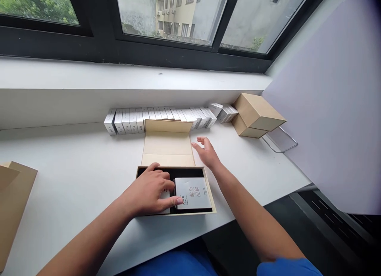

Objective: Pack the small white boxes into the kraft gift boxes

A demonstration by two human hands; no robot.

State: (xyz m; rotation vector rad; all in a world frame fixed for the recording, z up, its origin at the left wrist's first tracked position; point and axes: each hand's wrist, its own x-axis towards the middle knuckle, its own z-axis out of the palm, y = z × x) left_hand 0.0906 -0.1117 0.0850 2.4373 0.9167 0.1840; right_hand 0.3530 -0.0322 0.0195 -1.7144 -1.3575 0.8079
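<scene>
In front of me lies an open beige gift box point(210, 192) with a black lining, its lid point(168, 143) folded back flat on the table. Inside, on the right, sits a silver-white small box point(195, 194) with printed characters. Another pale small box point(165, 196) is in the left side, mostly covered by my left hand point(156, 188). That hand rests over it with fingers spread, thumb touching the edge of the right small box. My right hand point(206, 151) hovers beside the lid's right edge, fingers apart, holding nothing.
Behind the lid stands a row of white small boxes point(127, 121) along the wall, with a few leaning ones point(228, 113) at its right end. Closed beige boxes point(258, 113) are stacked at the back right by a metal wire stand point(279, 143). Beige packaging point(18, 204) lies at the left.
</scene>
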